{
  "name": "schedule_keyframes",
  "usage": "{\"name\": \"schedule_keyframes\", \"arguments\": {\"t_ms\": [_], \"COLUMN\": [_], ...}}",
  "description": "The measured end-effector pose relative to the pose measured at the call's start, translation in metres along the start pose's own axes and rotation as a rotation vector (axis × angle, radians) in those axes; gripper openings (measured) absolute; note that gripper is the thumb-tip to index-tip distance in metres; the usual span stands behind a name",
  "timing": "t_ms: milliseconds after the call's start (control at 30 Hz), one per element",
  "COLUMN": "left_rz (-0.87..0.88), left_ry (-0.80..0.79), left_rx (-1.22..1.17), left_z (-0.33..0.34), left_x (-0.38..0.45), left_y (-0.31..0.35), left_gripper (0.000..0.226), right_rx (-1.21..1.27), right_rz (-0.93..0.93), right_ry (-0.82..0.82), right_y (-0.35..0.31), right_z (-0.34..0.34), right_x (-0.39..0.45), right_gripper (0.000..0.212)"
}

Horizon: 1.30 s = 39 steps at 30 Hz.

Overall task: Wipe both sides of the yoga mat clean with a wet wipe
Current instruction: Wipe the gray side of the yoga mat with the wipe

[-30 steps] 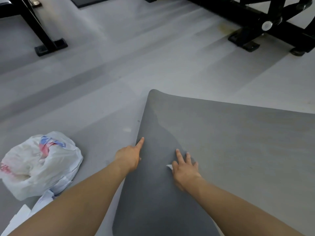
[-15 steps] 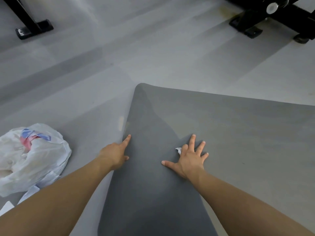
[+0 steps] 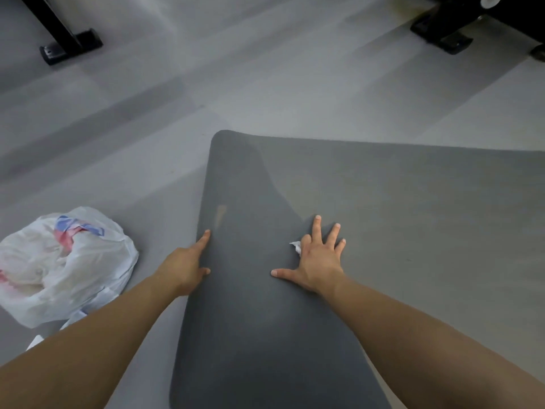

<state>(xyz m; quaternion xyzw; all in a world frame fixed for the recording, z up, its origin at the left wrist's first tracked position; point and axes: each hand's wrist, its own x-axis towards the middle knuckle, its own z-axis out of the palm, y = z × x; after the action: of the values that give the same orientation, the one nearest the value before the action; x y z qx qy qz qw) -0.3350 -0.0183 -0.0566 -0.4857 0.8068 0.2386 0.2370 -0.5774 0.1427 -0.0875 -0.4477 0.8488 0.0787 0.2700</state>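
So compared to a second ago my right hand [image 3: 320, 259] went from bunched-up fingers to fully splayed, palm pressing flat on the mat [image 3: 413, 231] with the wipe [image 3: 295, 247] pinned under it, just a white corner poking out by my index finger. It's also slid a bit further up and right, sitting right at the edge of the darker wet patch in the lower middle of the frame. Left hand [image 3: 184, 265] hasn't really changed: index finger straight along the mat's left edge, the rest curled loosely, not gripping anything. The mat lies flat on the grey floor [image 3: 265, 84], filling the lower right. The bag [image 3: 63, 265] at lower left has red and blue print, too crumpled to read.
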Motion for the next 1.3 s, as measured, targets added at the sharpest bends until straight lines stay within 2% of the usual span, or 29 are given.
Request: {"name": "schedule_keyframes", "arguments": {"t_ms": [200, 700, 867, 1067, 1133, 1200, 1267, 1300], "left_rz": [-0.076, -0.062, -0.014, -0.025, -0.053, -0.046, 0.038, 0.095], "left_ry": [-0.128, -0.086, -0.009, -0.029, -0.041, -0.001, 0.112, 0.154], "left_rx": [-0.021, 0.056, 0.04, 0.03, 0.127, 0.355, 0.573, 0.604], "left_z": [0.016, 0.019, 0.01, 0.007, 0.001, -0.009, -0.015, -0.016], "left_x": [-0.022, -0.019, -0.006, 0.005, 0.004, 0.004, 0.005, 0.008], "left_y": [-0.013, -0.005, 0.003, 0.002, 0.004, 0.013, 0.028, 0.035], "left_gripper": [0.094, 0.096, 0.092, 0.094, 0.094, 0.09, 0.078, 0.079], "right_rx": [-0.108, -0.049, -0.003, -0.007, -0.028, -0.046, -0.062, -0.071], "right_rz": [-0.117, 0.019, 0.089, 0.101, 0.094, 0.088, 0.07, 0.058], "right_ry": [-0.059, -0.125, -0.123, -0.119, -0.126, -0.128, -0.113, -0.103], "right_y": [-0.007, 0.006, 0.014, 0.023, 0.021, 0.019, 0.019, 0.019], "right_z": [-0.007, -0.003, -0.013, -0.016, -0.015, -0.016, -0.016, -0.016], "right_x": [0.001, -0.021, -0.015, -0.015, -0.014, -0.013, -0.014, -0.015], "right_gripper": [0.127, 0.125, 0.125, 0.121, 0.12, 0.118, 0.113, 0.108]}}
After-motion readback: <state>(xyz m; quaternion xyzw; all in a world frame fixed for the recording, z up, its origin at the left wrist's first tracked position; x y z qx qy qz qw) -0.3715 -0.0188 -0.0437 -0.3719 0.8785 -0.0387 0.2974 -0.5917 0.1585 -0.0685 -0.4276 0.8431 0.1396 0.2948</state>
